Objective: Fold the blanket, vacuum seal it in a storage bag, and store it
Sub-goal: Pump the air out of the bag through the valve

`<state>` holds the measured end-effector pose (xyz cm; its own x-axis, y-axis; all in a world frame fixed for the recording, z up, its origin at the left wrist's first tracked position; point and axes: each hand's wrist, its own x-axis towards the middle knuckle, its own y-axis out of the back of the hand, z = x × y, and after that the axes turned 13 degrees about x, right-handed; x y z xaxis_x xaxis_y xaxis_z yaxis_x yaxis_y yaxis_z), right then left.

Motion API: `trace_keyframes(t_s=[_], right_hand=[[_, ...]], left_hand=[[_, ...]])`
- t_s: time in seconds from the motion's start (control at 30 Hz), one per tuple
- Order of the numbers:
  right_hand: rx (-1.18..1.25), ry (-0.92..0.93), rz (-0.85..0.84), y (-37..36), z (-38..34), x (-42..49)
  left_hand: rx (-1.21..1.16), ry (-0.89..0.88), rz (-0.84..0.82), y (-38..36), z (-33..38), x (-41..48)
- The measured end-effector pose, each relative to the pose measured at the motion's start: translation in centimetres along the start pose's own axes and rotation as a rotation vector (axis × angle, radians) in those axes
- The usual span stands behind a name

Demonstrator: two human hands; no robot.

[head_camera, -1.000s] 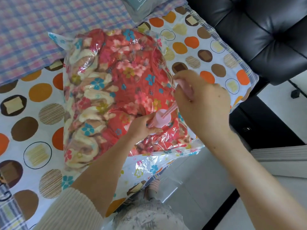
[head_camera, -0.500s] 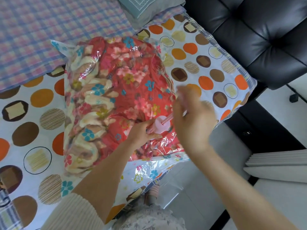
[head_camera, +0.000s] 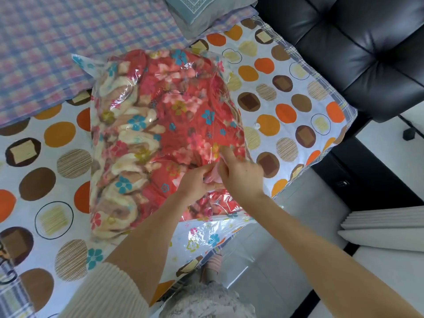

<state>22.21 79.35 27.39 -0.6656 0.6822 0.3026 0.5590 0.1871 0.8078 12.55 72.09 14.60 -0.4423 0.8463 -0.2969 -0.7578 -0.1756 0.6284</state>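
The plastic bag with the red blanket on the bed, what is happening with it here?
A clear plastic storage bag lies on a dotted white bed sheet, with a folded red floral blanket inside. The person's left hand and right hand both grip a small pink plastic part on top of the bag, near its front edge.

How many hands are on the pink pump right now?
2: left hand grips the pink pump from its left, right hand from its right, on the storage bag.
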Motion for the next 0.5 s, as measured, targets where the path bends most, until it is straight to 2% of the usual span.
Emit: trace_keyframes(t_s=[0.07,0.2,0.23,0.3,0.33,0.43,0.5], right_hand=[[0.032,0.070,-0.004,2.2,-1.3,1.2],[0.131,0.140,0.261,6.6,-3.4,2.6],[0.140,0.102,0.237,5.7,-2.7,1.9],[0.085,0.023,-0.023,2.0,-1.6,-0.4],[0.012,0.012,-0.078,0.7,-0.7,-0.7],[-0.041,0.074,-0.038,1.8,-0.7,0.9],[0.046,0.121,0.122,4.7,-2.4,2.1]], left_hand=[[-0.027,0.004,0.011,0.2,-0.3,0.0],[0.004,-0.011,0.022,0.2,-0.3,0.1],[0.021,-0.018,0.026,0.2,-0.2,0.1],[0.046,-0.015,0.025,0.0,0.0,-0.1],[0.049,-0.014,0.022,-0.1,0.0,-0.1],[0.002,-0.001,0.027,0.1,0.1,-0.1],[-0.016,-0.009,0.017,0.3,0.0,0.0]])
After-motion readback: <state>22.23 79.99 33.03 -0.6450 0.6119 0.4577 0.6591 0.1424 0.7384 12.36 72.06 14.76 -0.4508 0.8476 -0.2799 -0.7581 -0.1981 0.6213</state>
